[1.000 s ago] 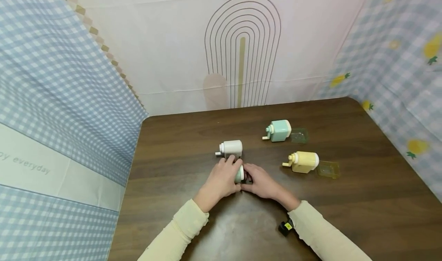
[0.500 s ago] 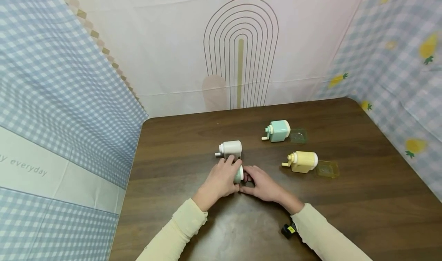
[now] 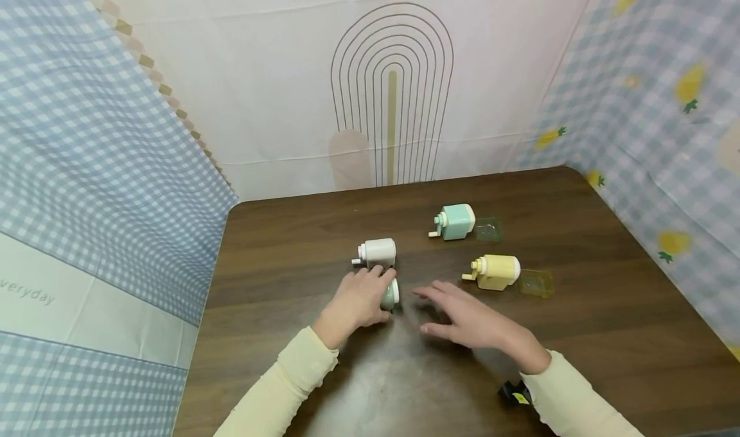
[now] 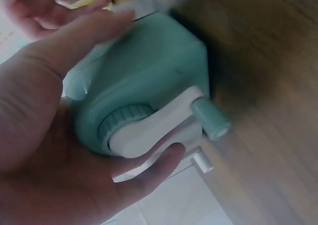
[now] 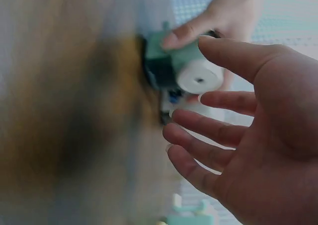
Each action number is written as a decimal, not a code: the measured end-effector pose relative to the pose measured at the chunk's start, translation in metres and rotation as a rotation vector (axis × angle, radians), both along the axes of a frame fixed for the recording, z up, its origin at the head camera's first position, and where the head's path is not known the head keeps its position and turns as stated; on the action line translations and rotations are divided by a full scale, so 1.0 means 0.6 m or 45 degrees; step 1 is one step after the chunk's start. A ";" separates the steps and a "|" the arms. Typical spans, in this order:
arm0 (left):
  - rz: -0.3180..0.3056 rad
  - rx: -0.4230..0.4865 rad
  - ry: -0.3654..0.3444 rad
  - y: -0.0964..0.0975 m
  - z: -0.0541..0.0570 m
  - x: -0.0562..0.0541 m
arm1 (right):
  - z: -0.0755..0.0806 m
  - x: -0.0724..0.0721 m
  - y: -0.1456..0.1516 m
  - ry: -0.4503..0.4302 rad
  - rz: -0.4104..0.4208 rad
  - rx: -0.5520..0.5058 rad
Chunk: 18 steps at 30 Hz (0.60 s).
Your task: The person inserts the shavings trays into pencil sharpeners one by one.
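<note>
In the head view my left hand (image 3: 352, 302) grips a green hand-crank pencil sharpener (image 3: 390, 295) on the brown table. Its white crank arm (image 4: 154, 123) and green knob show in the left wrist view, with my thumb on one side of the body and fingers on the other. The round white end with a small hole faces my right hand in the right wrist view. My right hand (image 3: 468, 315) hovers to the right of that sharpener, apart from it, fingers spread and holding nothing. Just behind my left hand stands a white sharpener (image 3: 379, 251).
A mint sharpener (image 3: 457, 222) lies farther back, with a clear greenish tray (image 3: 488, 229) beside it. To the right is a yellow sharpener (image 3: 498, 272) with a clear yellow tray (image 3: 536, 283). A black device (image 3: 512, 393) sits at my right wrist. Cloth hangs behind the table.
My right hand has let go of the green sharpener's end and drawn back to the right, its fingers opening. My left hand keeps its grip. The head view has shifted slightly.
</note>
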<state>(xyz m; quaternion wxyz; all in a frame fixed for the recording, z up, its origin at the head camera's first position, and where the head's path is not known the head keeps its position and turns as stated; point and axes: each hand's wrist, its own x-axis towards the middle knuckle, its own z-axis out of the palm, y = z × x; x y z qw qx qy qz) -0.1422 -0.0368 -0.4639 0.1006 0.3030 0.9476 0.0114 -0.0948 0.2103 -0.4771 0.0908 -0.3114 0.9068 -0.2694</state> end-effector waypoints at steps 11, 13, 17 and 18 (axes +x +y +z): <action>-0.043 0.327 0.125 0.016 0.070 -0.024 | 0.060 -0.033 0.064 0.491 -0.138 0.024; -0.023 0.400 0.181 0.021 0.081 -0.037 | 0.068 -0.041 0.071 0.516 -0.159 0.023; 0.056 0.536 0.258 0.031 0.092 -0.064 | 0.078 -0.059 0.075 0.576 -0.183 0.002; 0.074 0.562 0.262 0.034 0.093 -0.071 | 0.078 -0.063 0.075 0.594 -0.188 -0.006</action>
